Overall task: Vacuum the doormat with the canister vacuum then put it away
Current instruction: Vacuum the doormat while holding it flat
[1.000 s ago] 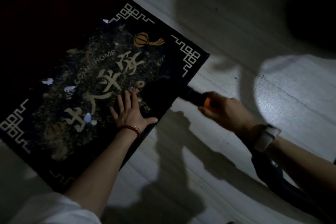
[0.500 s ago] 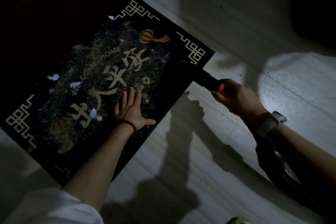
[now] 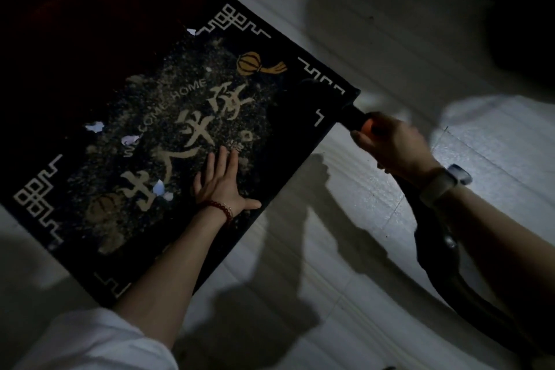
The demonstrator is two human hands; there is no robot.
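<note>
Now | right hand (image 3: 393,147) gripping vacuum wand (image 3: 353,117) | pointing up-left over doormat (image 3: 300,135)

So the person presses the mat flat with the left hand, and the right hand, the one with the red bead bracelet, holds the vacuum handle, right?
Not quite. The head view shows the red bead bracelet on the left hand, which lies flat on the doormat. The right hand, holding the vacuum handle, wears a pale watch.

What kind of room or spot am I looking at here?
Probably a home entryway, dimly lit. A "WELCOME HOME" doormat lies on a pale tiled floor, beside what looks like a dark reddish door.
</note>
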